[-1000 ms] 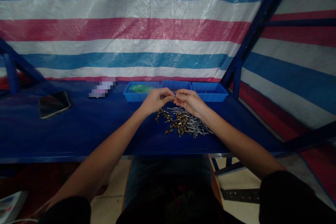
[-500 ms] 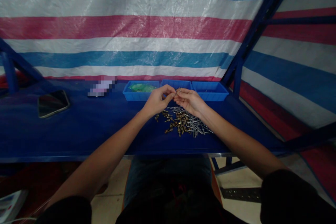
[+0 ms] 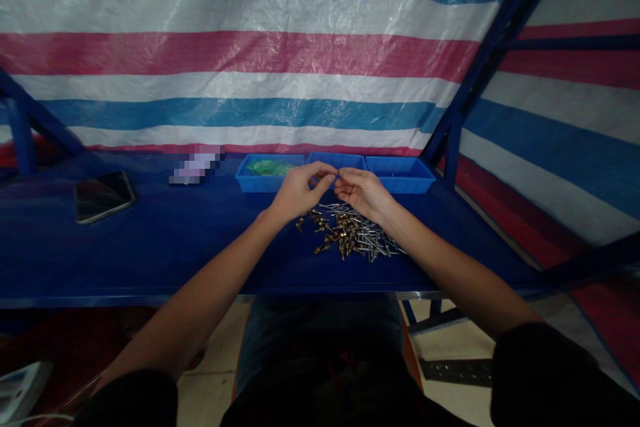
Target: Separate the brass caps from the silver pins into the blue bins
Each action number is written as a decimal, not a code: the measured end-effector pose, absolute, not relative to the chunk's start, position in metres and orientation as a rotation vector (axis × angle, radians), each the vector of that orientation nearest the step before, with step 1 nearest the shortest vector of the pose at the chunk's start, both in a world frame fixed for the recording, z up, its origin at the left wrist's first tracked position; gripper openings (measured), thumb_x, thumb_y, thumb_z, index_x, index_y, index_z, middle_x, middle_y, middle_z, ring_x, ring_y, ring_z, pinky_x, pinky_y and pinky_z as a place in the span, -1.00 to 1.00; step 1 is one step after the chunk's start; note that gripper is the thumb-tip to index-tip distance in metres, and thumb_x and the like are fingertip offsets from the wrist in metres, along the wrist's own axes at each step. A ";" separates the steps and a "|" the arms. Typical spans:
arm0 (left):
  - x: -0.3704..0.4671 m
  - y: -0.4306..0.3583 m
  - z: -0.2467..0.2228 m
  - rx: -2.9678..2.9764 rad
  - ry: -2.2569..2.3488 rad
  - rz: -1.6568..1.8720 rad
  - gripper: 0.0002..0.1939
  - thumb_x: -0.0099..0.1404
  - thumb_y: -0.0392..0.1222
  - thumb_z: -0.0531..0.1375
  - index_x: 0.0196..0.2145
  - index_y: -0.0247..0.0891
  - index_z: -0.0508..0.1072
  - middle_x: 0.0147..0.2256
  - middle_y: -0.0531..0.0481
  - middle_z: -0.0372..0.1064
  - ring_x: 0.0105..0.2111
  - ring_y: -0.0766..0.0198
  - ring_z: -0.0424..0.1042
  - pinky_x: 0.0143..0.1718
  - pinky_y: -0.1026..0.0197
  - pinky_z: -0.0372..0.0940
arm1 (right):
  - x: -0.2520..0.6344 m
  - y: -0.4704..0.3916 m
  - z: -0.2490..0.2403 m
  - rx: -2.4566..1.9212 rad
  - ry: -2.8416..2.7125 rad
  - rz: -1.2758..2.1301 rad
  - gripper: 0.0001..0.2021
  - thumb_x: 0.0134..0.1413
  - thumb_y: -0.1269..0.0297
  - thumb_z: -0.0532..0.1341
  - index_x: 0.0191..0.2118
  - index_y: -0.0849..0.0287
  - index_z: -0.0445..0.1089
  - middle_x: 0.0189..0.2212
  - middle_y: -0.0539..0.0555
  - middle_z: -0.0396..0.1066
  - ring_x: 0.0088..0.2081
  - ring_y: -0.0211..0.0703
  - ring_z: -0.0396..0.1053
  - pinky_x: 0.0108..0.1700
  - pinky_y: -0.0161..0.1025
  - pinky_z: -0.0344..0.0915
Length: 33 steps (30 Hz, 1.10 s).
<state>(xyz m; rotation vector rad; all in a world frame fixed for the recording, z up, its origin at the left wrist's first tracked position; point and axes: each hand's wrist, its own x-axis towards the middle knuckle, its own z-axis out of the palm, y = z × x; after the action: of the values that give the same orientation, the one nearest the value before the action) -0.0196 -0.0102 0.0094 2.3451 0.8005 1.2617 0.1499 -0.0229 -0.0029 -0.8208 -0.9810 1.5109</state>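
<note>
Loosely heaped brass fittings [image 3: 343, 230] and silver pins [image 3: 370, 237] lie back from the blue table's [image 3: 190, 260] front edge, nearer its right end; a brushing forearm might scatter them. Just beyond, the left hand [image 3: 303, 190] and right hand [image 3: 364, 193] pinch thumb to fingers, tips nearly meeting; I cannot tell what is between. Loosened fingertips could drop a small part. Blue trays [image 3: 405, 185] line the back edge, before striped sheeting [image 3: 250, 53].

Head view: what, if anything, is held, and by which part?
Cannot be told: the left hand and right hand pinch close together, with any piece there indistinct.
</note>
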 end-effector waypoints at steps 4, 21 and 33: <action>-0.020 -0.006 0.006 2.440 0.903 1.313 -0.86 0.27 -0.22 0.14 -0.30 -0.28 0.48 -0.40 0.01 0.51 -0.42 0.33 0.44 -0.36 0.27 0.29 | 0.146 -0.023 -0.007 -0.953 -1.131 1.369 -0.75 -0.05 0.09 0.34 -0.43 0.14 0.36 -0.57 -0.04 0.41 -0.52 -0.31 0.35 -0.41 -0.32 0.28; -0.024 -0.002 0.010 2.427 1.211 1.088 -0.59 0.41 -0.06 -0.02 -0.50 -0.27 0.41 -0.56 0.01 0.41 -0.55 0.31 0.34 -0.47 0.26 0.11 | 0.154 -0.029 -0.003 -1.110 -1.907 0.208 -0.79 0.22 0.19 0.06 -0.40 0.14 0.30 -0.56 -0.03 0.33 -0.50 -0.25 0.28 -0.39 -0.27 0.14; -0.020 -0.001 -0.007 2.708 1.095 0.505 -0.73 0.30 -0.31 0.03 -0.18 -0.26 0.51 -0.20 -0.09 0.51 -0.22 0.18 0.47 -0.18 0.17 0.29 | 0.262 0.001 0.016 -1.730 -1.281 -0.324 -0.76 0.13 0.16 0.09 -0.27 0.22 0.39 -0.35 0.19 0.45 -0.31 -0.06 0.35 -0.19 -0.09 0.24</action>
<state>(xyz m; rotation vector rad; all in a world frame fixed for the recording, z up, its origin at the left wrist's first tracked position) -0.0202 -0.0005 -0.0068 2.7081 1.0952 0.5048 0.2624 0.0010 0.0164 -1.7298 -1.2814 -0.3242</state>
